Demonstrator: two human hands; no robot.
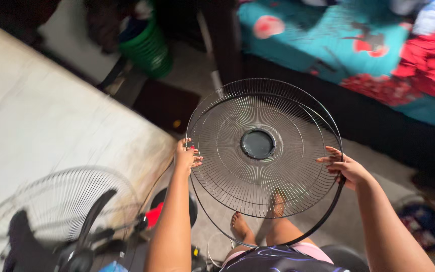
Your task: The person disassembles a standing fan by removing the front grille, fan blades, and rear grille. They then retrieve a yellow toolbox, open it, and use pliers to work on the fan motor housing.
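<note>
Hands grip opposite rims: left hand pinches the fan grille tight, right hand holds looser, fingers spread; the loose ring sags nearer the right.

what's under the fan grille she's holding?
Through the fan grille, held by the left hand and right hand, the floor and a bare foot show. The dark centre disc hides what lies below it.
</note>
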